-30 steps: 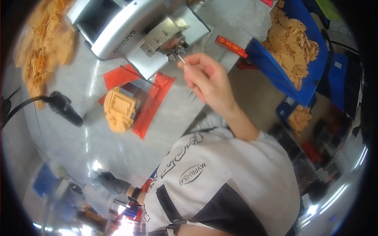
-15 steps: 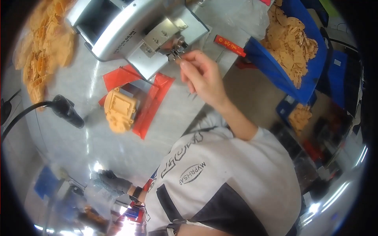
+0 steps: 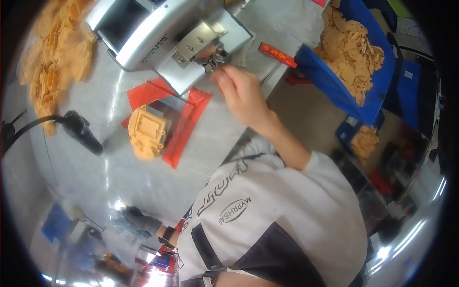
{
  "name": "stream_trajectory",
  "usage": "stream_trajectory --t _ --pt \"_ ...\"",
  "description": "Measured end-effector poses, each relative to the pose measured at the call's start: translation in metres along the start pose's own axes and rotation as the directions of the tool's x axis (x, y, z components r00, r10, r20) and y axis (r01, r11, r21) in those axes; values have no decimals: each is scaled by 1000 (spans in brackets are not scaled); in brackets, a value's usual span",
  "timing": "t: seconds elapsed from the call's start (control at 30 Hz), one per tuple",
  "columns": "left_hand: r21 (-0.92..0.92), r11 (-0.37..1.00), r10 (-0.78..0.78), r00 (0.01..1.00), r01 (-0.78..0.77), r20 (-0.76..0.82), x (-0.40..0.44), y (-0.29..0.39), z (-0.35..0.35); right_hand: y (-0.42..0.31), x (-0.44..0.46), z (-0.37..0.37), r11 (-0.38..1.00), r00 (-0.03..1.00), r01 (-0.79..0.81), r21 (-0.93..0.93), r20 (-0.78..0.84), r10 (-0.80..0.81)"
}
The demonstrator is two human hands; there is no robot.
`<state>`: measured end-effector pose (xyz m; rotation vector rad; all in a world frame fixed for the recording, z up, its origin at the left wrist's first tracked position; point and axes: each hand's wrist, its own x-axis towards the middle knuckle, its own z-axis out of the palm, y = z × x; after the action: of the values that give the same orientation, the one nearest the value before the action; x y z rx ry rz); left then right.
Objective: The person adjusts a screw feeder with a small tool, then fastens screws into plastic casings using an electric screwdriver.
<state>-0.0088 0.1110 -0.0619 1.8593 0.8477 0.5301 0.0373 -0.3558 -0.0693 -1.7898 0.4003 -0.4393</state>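
My right hand is closed in a pinch at the front of a silver tabletop machine. Its thumb and forefinger meet just below the small metal outlet, and whatever lies between them is too small to make out. On the table left of this hand, a yellow-orange moulded plastic part rests against a grey block edged with red tape. Far down at the lower left, my left hand wears a grey glove, with a dark band at the wrist. Its fingers are blurred, near clear plastic.
Orange plastic parts are heaped at the upper left. A blue bin of flat orange pieces stands right of the table edge. A red box lies near that edge. A black flexible-necked device reaches over the table's left side.
My right hand has drawn slightly down, its fingers curling in more. The thin metal bit seen at its fingertips before is now hidden. The left hand stays about where it was.
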Motion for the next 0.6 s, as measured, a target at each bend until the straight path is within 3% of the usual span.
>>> stream_trajectory --t 0.1,0.23,0.3,0.33,0.4,0.53,0.6 --pt "-12 1000 -8 1000 8 2 4 -6 -4 -24 0 -18 987 994 -33 -159 102 50" --pt "14 1000 -18 1000 18 14 -2 0 -2 -18 1 -10 963 993 -44 -266 93 71" --pt "32 999 -16 1000 15 21 -1 -1 -4 0 -2 9 954 988 89 -285 -92 -120" --pt "41 999 -11 1000 10 22 0 -3 -2 1 -1 5 954 987 99 -283 -91 -130" --pt "46 999 -3 1000 2 24 0 2 -2 -14 -2 -9 954 998 3 -298 59 15" --pt "67 998 2 999 -5 48 -11 14 7 -18 -4 -9 907 1000 17 -420 27 -7" --pt "41 999 12 999 -14 50 -13 15 12 0 1 5 861 981 150 -486 -38 -192"
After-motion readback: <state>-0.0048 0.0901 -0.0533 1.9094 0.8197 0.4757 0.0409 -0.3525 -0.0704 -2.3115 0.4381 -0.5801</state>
